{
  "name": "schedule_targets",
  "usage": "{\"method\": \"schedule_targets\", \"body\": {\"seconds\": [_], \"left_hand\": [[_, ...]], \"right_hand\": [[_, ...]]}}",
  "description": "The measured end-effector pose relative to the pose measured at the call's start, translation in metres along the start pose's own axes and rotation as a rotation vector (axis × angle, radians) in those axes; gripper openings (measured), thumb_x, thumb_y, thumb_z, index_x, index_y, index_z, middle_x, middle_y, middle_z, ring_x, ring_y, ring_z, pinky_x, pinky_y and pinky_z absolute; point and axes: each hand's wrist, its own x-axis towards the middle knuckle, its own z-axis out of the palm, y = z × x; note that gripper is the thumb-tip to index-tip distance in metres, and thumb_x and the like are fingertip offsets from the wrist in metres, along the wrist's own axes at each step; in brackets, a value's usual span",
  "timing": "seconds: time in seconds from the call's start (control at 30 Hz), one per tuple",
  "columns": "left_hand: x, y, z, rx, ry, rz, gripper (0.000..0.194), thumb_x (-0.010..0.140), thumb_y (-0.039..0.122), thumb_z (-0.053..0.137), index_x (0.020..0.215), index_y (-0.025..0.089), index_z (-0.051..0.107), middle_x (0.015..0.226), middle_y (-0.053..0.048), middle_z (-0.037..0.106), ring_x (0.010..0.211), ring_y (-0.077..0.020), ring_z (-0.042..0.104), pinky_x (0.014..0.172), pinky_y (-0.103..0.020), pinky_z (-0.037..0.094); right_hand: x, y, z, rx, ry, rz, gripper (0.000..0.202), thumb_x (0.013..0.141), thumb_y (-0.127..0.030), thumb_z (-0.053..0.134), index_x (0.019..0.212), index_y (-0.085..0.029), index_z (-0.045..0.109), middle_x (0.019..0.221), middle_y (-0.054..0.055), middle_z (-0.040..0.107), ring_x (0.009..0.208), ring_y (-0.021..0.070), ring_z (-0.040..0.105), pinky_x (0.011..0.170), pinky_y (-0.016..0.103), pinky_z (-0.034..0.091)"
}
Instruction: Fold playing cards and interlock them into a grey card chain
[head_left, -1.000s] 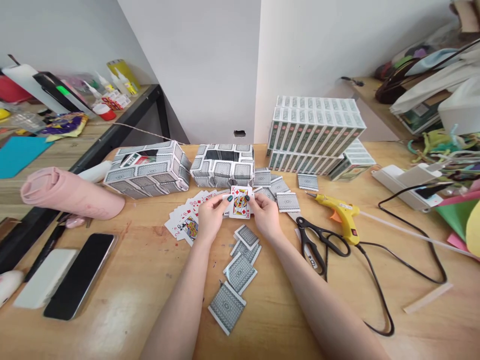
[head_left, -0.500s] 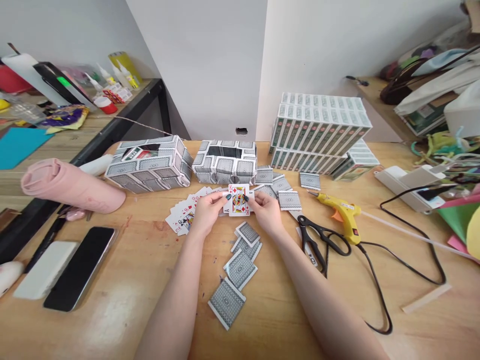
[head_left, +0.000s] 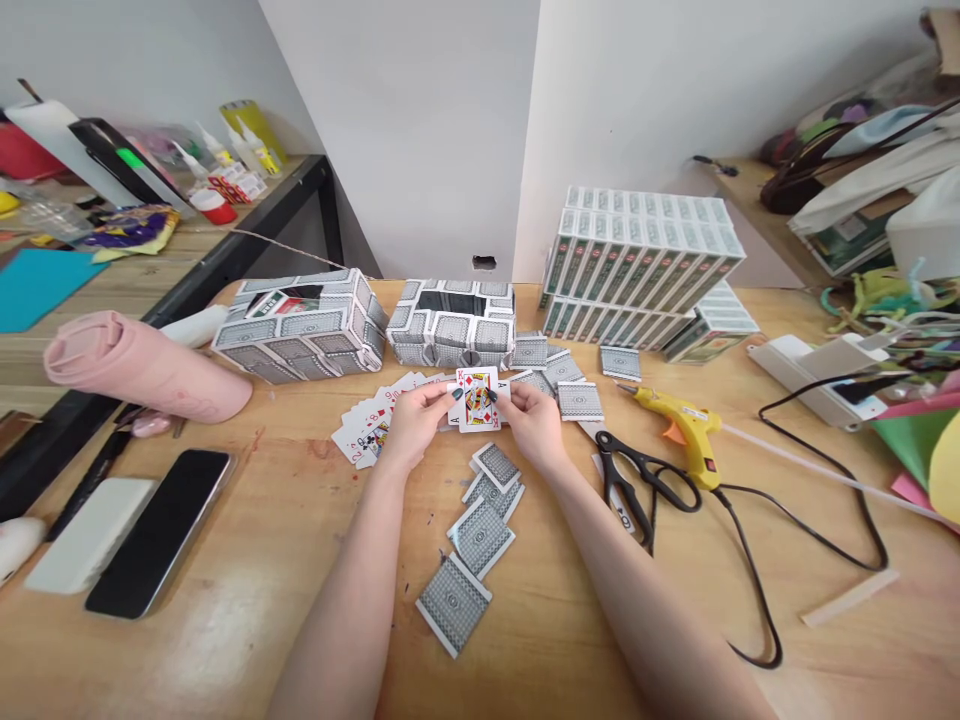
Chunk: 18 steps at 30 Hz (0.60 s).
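Between my hands is a king of diamonds playing card (head_left: 478, 402), face up, lying across an ace card turned sideways whose ends stick out left and right. My left hand (head_left: 420, 418) pinches the left side of the cards with thumb and fingers. On the right side, my right hand (head_left: 534, 418) grips them in the same way. Fanned face-up cards (head_left: 369, 425) lie left of my left hand. Folded cards with grey patterned backs (head_left: 482, 537) run in a row below the held pair. More folded cards (head_left: 579, 400) lie beyond and beside my right hand.
Two boxes covered in folded cards (head_left: 300, 330) (head_left: 451, 325) stand at the back. Stacked card packs (head_left: 637, 260) are behind on the right. Scissors (head_left: 646, 480), a yellow glue gun (head_left: 690, 430) with its cable and a power strip (head_left: 817, 375) lie right; a phone (head_left: 161, 530) and pink roll (head_left: 150, 370) lie left.
Both hands keep their grip on the king and ace, almost still. The view has shifted very slightly; nothing else has visibly moved.
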Motion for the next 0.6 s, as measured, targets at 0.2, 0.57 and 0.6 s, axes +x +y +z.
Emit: {"method": "schedule_targets", "body": {"seconds": [0.2,0.57,0.6], "left_hand": [[-0.0014,0.0046,0.0010,-0.003,-0.006,-0.010,0.028,0.067,0.027,0.065,0.092,0.015,0.072,0.068,-0.001,0.064,0.054,-0.0089,0.048,0.050,-0.020,0.035],[0.0000,0.0000,-0.0028,-0.007,-0.009,-0.039,0.029,0.067,0.028,0.067,0.091,0.014,0.071,0.065,0.000,0.062,0.052,-0.0076,0.044,0.050,-0.019,0.030],[0.0000,0.0000,-0.0027,-0.006,-0.007,-0.037,0.029,0.067,0.028,0.067,0.092,0.014,0.071,0.065,0.000,0.061,0.052,-0.0074,0.044,0.049,-0.019,0.030]], "right_hand": [[0.0009,0.0009,-0.0022,-0.026,-0.012,0.027,0.030,0.070,-0.041,0.065,0.087,-0.016,0.064,0.080,0.006,0.073,0.075,0.0248,0.068,0.071,0.038,0.054],[0.0028,0.0051,-0.0047,-0.023,-0.045,0.033,0.031,0.070,-0.045,0.066,0.084,-0.017,0.062,0.075,0.005,0.071,0.071,0.0225,0.067,0.067,0.033,0.054],[0.0027,0.0051,-0.0047,-0.022,-0.045,0.033,0.031,0.070,-0.044,0.065,0.083,-0.017,0.062,0.075,0.005,0.071,0.071,0.0224,0.067,0.067,0.033,0.053]]}}
